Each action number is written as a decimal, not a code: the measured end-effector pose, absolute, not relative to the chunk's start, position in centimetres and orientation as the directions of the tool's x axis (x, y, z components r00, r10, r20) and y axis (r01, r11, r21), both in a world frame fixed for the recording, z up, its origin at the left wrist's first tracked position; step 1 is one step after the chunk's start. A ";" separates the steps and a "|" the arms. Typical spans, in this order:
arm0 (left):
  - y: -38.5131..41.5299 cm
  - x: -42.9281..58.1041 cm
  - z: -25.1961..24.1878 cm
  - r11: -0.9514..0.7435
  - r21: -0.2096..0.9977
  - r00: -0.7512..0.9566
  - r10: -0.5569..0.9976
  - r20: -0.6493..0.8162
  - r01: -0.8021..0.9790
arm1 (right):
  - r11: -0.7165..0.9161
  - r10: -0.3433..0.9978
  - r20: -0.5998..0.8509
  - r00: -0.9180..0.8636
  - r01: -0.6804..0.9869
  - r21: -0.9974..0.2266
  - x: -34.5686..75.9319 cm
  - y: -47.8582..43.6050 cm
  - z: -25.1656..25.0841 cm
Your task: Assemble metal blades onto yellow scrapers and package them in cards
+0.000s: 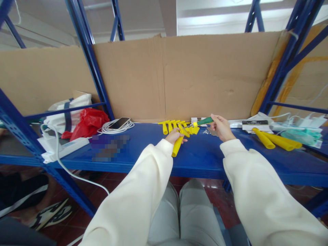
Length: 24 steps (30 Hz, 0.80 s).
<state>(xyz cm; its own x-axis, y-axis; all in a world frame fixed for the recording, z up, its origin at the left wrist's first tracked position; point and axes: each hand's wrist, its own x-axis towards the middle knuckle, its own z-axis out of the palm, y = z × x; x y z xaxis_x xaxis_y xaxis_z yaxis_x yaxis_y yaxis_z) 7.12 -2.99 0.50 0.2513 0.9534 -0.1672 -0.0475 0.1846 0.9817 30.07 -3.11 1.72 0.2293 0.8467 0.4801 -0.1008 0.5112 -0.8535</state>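
Grey-trousered legs (194,208), foremost. Blue metal shelf (202,152), worktop. Left hand (175,136): gripping yellow tubular piece (176,150) above shelf. Right hand (220,126): grasping green-handled tool (205,120), shaft toward that piece. Yellow pieces (165,129), row, just behind. White packet, right; black label (255,122), print too small to read. Cardboard panel (205,75), upright, brown. Pale ceiling (138,18), beyond.

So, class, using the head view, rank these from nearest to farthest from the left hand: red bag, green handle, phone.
From the left hand:
1. Green handle: to its right, in the right hand.
2. Phone: to its left, on coiled cable.
3. Red bag: farther left, past the phone.
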 end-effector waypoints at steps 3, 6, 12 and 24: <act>-2.7 7.0 0.2 0.178 0.982 0.272 0.950 -0.156 -0.060 | 0.515 0.849 0.490 0.198 -0.098 -0.852 30.2 -3.2 1.7; -2.6 7.0 0.2 0.171 0.983 0.282 0.948 -0.148 -0.061 | 0.539 0.840 0.520 0.156 -0.127 -0.833 30.1 -3.4 1.7; -2.6 7.0 0.2 0.179 0.983 0.265 0.951 -0.162 -0.044 | 0.562 0.827 0.546 0.131 -0.167 -0.810 29.9 -3.4 1.7; -3.1 7.2 0.6 0.188 0.982 0.243 0.954 -0.175 -0.030 | 0.492 0.866 0.454 0.211 -0.196 -0.848 29.9 -3.3 1.9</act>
